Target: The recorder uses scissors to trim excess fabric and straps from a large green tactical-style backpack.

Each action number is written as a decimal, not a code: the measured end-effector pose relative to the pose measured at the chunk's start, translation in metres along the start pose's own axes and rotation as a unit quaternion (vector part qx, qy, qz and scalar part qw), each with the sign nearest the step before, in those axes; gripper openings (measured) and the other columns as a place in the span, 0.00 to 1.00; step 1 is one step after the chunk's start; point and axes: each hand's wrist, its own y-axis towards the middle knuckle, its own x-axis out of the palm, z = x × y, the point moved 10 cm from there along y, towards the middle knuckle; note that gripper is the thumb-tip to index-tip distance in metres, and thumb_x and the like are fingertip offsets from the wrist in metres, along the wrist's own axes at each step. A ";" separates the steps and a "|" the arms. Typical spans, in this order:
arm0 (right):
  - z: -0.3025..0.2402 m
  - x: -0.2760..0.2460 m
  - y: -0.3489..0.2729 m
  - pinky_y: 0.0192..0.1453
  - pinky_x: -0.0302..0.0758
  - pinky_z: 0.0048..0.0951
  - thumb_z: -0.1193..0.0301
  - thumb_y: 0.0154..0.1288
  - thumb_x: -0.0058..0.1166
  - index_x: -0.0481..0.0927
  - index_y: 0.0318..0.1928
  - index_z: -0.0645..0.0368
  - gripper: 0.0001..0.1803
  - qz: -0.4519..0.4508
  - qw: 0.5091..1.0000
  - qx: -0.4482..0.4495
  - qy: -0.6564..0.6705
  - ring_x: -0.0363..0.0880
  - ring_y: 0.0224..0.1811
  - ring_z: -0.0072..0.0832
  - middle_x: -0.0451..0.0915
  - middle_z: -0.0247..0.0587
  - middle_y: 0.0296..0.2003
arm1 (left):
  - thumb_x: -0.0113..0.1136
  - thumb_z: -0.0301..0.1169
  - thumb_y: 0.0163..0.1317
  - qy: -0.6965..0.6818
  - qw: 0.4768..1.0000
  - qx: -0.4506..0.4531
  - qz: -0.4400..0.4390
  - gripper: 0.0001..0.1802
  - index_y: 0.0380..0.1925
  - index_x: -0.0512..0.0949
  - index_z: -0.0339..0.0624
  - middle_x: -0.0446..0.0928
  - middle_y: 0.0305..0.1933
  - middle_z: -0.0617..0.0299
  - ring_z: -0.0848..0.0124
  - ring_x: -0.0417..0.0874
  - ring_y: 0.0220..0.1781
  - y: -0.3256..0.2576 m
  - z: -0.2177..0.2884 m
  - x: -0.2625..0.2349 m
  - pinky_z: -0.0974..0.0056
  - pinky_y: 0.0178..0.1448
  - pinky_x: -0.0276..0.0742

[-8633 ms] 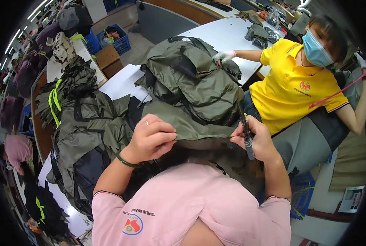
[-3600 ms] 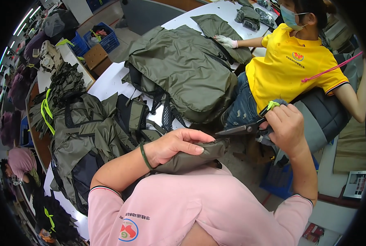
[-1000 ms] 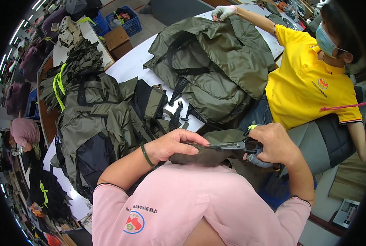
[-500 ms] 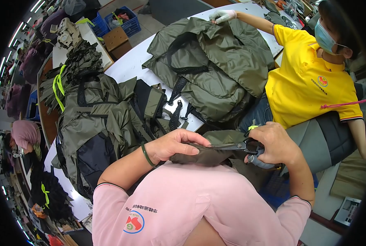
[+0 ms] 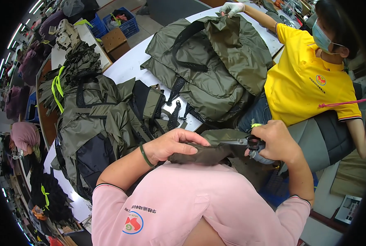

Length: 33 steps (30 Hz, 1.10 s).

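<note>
**Scissors at an olive fabric piece, held close to the chest**

The left hand (image 5: 172,144) lies curved over a dark olive fabric piece (image 5: 203,152), fingers spread along its top edge and pressing it down; a dark green band sits on that wrist. The fabric piece is just in front of the person's pink shirt, below the near edge of the white table (image 5: 127,67), and not resting on the table. The right hand (image 5: 275,141) is closed around the handles of a pair of scissors (image 5: 242,142), whose metal blades point left and meet the right end of the fabric piece. Whether the blades are parted or closed cannot be told.

On the table, just beyond the left hand, lies a heap of olive bags with black straps and dark panels (image 5: 105,123). Farther back on the table is a larger olive bag (image 5: 211,61), spread wide with a black strap looped across it. A co-worker in a yellow shirt (image 5: 306,78) sits at the right side of the table, their gloved hand (image 5: 231,8) gripping the far edge of that larger bag. At the left end of the table is a stack of dark folded pieces tied with bright yellow-green ribbon (image 5: 70,71).
</note>
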 end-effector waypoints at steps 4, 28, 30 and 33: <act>-0.001 -0.012 0.003 0.33 0.66 0.37 0.66 0.38 0.66 0.74 0.26 0.56 0.15 -0.004 1.000 0.014 0.022 0.77 0.27 0.42 0.77 0.38 0.22 | 0.65 0.24 0.60 -0.008 1.000 0.003 -0.002 0.21 0.55 0.78 0.36 0.80 0.55 0.60 0.73 0.79 0.56 0.000 0.001 0.000 0.69 0.61 0.74; -0.011 0.002 0.024 0.37 0.73 0.35 0.62 0.47 0.73 0.76 0.33 0.60 0.21 0.030 0.986 0.039 0.162 0.79 0.30 0.43 0.79 0.44 0.27 | 0.66 0.24 0.60 -0.006 1.000 0.011 -0.020 0.17 0.50 0.78 0.37 0.81 0.47 0.65 0.79 0.79 0.49 0.007 0.010 0.015 0.72 0.55 0.74; -0.021 0.015 0.034 0.37 0.74 0.31 0.69 0.50 0.73 0.75 0.40 0.63 0.21 0.028 0.947 0.035 0.317 0.79 0.31 0.39 0.79 0.45 0.31 | 0.67 0.22 0.58 0.027 0.998 0.054 0.003 0.13 0.42 0.75 0.40 0.76 0.38 0.70 0.83 0.75 0.42 0.013 0.016 0.015 0.75 0.48 0.72; -0.025 0.029 0.039 0.35 0.73 0.25 0.75 0.51 0.71 0.76 0.34 0.61 0.14 0.023 0.930 0.055 0.362 0.78 0.29 0.24 0.81 0.37 0.28 | 0.68 0.21 0.56 0.127 0.982 0.135 0.034 0.14 0.36 0.71 0.44 0.69 0.35 0.72 0.83 0.70 0.36 0.010 0.033 0.015 0.75 0.42 0.69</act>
